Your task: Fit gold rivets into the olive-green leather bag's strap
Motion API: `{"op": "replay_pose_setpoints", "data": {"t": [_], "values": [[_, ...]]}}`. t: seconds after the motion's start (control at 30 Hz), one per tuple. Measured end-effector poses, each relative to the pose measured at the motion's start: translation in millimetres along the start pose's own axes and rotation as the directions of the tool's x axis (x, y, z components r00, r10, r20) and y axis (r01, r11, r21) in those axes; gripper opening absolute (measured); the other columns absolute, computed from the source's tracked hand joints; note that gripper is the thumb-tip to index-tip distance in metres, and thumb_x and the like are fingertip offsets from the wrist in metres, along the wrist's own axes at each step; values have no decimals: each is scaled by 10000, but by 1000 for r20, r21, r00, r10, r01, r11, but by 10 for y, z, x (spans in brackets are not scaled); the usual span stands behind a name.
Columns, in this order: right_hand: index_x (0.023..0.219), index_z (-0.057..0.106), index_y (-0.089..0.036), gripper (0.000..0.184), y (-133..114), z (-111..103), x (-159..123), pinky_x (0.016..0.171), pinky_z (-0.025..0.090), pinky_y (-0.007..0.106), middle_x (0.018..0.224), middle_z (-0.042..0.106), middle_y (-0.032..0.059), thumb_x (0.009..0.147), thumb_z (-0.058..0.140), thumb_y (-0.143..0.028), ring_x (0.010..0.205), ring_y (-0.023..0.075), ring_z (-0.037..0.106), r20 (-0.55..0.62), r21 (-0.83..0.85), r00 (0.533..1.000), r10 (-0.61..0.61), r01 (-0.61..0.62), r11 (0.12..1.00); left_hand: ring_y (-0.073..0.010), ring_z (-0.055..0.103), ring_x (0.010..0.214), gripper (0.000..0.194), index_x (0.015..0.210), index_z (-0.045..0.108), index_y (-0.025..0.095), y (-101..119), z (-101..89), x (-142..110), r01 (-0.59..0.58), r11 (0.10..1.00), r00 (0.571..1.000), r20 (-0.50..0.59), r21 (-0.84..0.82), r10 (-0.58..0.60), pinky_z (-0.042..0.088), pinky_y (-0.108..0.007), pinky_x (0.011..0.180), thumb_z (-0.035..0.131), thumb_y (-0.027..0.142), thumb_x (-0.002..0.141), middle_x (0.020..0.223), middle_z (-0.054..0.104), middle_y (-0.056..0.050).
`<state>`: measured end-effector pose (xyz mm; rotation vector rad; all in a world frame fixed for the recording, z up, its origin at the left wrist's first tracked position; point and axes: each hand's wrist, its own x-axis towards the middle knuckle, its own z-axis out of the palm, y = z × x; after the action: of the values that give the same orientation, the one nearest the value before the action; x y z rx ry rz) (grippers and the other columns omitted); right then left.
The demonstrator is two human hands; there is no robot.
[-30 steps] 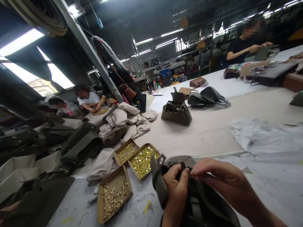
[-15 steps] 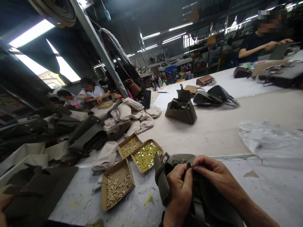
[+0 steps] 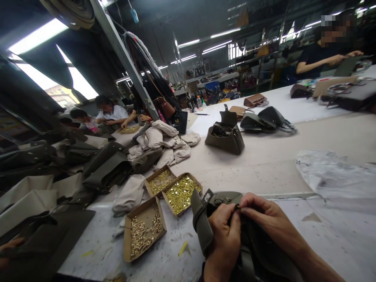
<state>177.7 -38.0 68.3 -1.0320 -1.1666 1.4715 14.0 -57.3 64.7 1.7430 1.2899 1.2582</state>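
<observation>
A dark olive handbag point(image 3: 202, 225) with a metal buckle piece on its flap lies on the table in front of me. My left hand point(image 3: 225, 231) is closed on the bag, thumb and forefinger pinching a small dark tab at its upper edge. Against that tab, my right hand point(image 3: 261, 213) is closed in a pinch; a tiny gold-coloured piece glints by the fingertips, too small to name. The wrist of my right hand lies over the dark bag body.
Left of the bag stand cardboard trays of small gold metal pieces point(image 3: 127, 239). Pale cloth pouches point(image 3: 154, 137) and olive bag parts point(image 3: 108, 172) are piled beyond. Another handbag point(image 3: 225, 139) and clear plastic point(image 3: 337, 172) lie farther off. A co-worker's hand point(image 3: 11, 246) shows at lower left; people work around the table.
My right fingertips have shifted slightly at the tab, while both hands stay on the bag. At lower left, the co-worker's hand and the olive panel have moved a little.
</observation>
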Motion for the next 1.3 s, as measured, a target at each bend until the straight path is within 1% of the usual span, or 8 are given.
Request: {"op": "replay_pose_setpoints", "data": {"t": [0.2,0.33,0.57,0.83,1.0,1.1,1.2,1.3], "values": [[867,726,-224,345,47,-19,-11,764,487,276,842,659,8,807,847,-542,831,214,572,15,13,1000,13,-13,1000,-188,712,868,207,1041,758,188,-57,9,-17,-17,1000,1000,3,22,17,558,-269,776,556,177,999,926,736,-53],[896,729,-232,291,73,-26,-11,814,490,277,865,670,5,863,814,-508,870,216,587,31,-4,999,-23,23,1000,-197,717,852,206,1068,751,185,-124,25,-42,-88,989,995,-36,121,93,566,-273,740,559,171,996,915,734,-57],[900,725,-240,239,84,14,-58,784,496,243,876,646,-7,910,780,-472,841,195,586,5,-47,996,-87,87,995,-185,674,752,213,1074,718,196,-142,17,-64,-237,919,960,-67,314,270,542,-278,673,537,113,999,839,702,-42],[838,714,-229,295,39,95,-69,679,506,241,804,633,5,861,808,-508,770,199,566,-36,-17,993,-109,108,994,-184,642,690,242,1074,673,163,-41,46,-37,-352,807,888,-104,473,449,505,-277,620,502,24,974,768,667,-41],[897,694,-246,279,126,71,-32,690,512,237,820,630,-10,864,832,-486,766,186,572,-22,80,999,-49,50,996,-191,649,734,264,1117,660,158,-37,43,-56,-369,810,887,-87,455,453,516,-288,666,504,5,968,810,683,-54],[1001,721,-270,285,116,45,-2,745,528,256,911,657,-1,846,857,-466,821,201,607,-45,40,996,-83,85,996,-193,650,735,245,1035,667,176,-21,25,-50,-357,832,904,-66,424,422,496,-291,670,500,9,969,812,688,-49],[932,756,-258,196,52,23,15,801,533,280,927,659,23,901,800,-446,864,223,630,23,-89,980,-200,201,975,-198,651,717,227,950,662,185,1,0,-39,-329,868,933,-16,371,360,467,-305,648,483,49,978,788,687,-45],[902,742,-281,121,10,-12,-4,838,526,274,938,664,19,981,706,-366,909,221,642,51,-293,920,-389,386,875,-221,698,820,252,1042,701,193,19,-15,-61,-264,934,964,29,242,265,520,-331,727,485,85,969,900,738,-62]]}}
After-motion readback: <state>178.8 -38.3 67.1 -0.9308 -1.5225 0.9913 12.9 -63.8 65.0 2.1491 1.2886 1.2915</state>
